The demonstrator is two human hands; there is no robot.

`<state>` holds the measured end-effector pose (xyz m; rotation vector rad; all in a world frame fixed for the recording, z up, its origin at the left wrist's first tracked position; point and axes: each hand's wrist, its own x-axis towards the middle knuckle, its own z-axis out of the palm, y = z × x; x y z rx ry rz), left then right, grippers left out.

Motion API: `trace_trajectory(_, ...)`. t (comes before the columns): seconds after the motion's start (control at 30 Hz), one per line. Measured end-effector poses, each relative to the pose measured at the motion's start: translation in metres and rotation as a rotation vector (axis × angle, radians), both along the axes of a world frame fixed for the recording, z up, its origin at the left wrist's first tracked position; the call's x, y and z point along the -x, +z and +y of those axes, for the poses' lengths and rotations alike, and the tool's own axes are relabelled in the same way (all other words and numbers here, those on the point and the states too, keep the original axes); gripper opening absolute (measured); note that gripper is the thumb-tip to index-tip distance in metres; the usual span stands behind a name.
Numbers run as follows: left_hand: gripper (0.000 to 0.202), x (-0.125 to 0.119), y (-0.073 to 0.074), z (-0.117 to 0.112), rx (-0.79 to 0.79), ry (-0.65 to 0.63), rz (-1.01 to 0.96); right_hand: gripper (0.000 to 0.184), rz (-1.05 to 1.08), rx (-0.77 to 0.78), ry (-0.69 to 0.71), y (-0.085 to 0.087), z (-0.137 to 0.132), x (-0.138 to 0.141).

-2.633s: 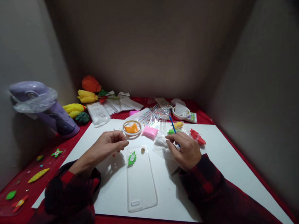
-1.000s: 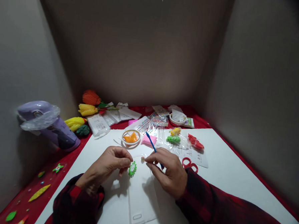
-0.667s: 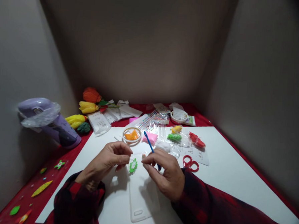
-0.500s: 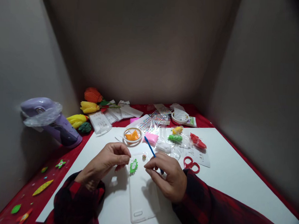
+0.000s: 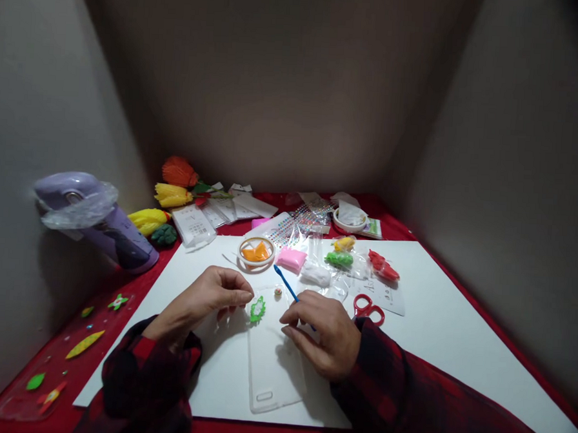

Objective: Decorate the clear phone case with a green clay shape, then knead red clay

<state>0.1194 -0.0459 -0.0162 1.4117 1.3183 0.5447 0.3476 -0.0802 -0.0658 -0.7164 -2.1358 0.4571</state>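
A clear phone case [image 5: 274,364] lies on the white board between my hands. On its upper left sits a green frilly-edged clay piece [image 5: 257,310] with a pale middle, and a small round bead-like piece [image 5: 278,291] is to its right. My left hand [image 5: 217,297] is closed in a pinch at the left of the green piece; what the fingertips hold, if anything, cannot be made out. My right hand [image 5: 322,331] grips a blue modelling tool [image 5: 285,282], its pointed end toward the upper left. Thumb and forefinger of that hand hover over the case's right side.
Red scissors [image 5: 369,310] lie right of my right hand. Behind the case are a ring with orange clay [image 5: 257,252], pink clay [image 5: 291,259] and several bagged clays. A purple container [image 5: 99,223] leans at left, with small clay shapes [image 5: 85,345] on the red cloth.
The view has tipped slightly downward, so the table appears higher in the picture. Both hands keep nearly the same pose, and the blue tool stays in my right hand.
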Motion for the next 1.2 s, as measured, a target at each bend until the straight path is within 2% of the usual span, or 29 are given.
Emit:
trace_trajectory(0.27, 0.005, -0.009, 0.013, -0.006, 0.017, -0.04, 0.161, 0.011, -0.018, 0.008, 0.032, -0.004, 0.0, 0.0)
trace_trajectory(0.47, 0.006, -0.01, 0.014, -0.005, 0.015, -0.048, 0.175, 0.021, -0.013, 0.002, 0.052, 0.001, -0.003, 0.002)
trace_trajectory(0.63, 0.003, -0.008, 0.012, -0.003, -0.043, 0.008, 0.184, 0.027, 0.002, 0.002, 0.11, 0.001, -0.003, 0.002)
trace_trajectory(0.93, 0.008, -0.017, 0.022, -0.01, -0.062, 0.002, 0.245, 0.023, -0.037, -0.017, 0.089, 0.0, -0.003, 0.001)
trace_trajectory(1.2, 0.012, -0.01, 0.011, -0.006, -0.064, -0.141, 0.25, 0.023, -0.037, -0.016, 0.089, -0.001, -0.004, 0.001)
